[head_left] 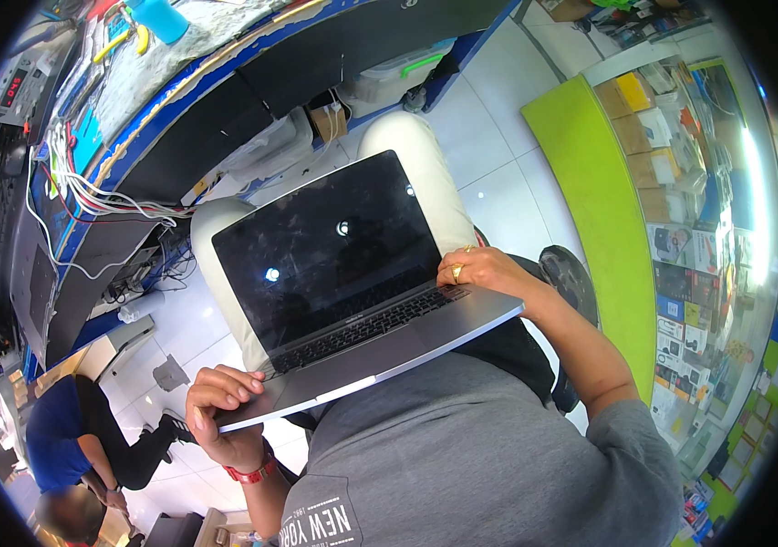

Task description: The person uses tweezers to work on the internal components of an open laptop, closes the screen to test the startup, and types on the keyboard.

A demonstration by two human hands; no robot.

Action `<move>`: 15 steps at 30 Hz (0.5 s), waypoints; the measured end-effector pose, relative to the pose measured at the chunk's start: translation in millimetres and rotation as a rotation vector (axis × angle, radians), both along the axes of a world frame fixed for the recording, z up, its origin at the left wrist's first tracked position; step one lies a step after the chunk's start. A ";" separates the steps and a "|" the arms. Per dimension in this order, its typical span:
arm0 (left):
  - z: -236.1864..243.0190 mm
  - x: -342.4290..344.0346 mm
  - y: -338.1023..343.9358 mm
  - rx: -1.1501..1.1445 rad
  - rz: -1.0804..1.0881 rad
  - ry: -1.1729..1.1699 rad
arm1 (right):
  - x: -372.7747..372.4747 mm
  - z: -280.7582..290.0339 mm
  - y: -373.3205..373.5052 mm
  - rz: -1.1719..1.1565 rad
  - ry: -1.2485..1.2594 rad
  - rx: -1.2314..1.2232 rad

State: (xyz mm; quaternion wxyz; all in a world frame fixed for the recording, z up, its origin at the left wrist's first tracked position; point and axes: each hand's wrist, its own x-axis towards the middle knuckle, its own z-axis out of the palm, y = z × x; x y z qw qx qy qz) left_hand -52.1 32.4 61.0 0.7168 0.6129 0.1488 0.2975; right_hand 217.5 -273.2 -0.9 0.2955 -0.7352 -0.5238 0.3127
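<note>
Across the person's front, just beside the grey shirt, is an open laptop, its screen raised and dark. Left hand: grip closed about the front-left corner. Right hand: fingers curled at the keyboard's right end; whether this grip clasps the edge cannot be told. Cluttered bench stands upper left.

From where I stand, the laptop's underside is hidden — and its keys are too small to read. The co-worker's head is a blur; the upper edge crops the blue cup.
</note>
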 end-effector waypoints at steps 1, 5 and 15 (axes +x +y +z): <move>-0.3 0.2 0.3 -0.004 -0.005 -0.002 | -0.2 -0.3 0.4 -0.010 0.008 0.011; -0.3 1.4 1.0 -0.031 0.010 -0.002 | -0.6 3.0 1.8 -0.022 0.024 0.022; 12.1 25.5 21.8 -0.159 0.017 0.193 | -0.9 13.4 3.8 -0.172 0.145 -0.090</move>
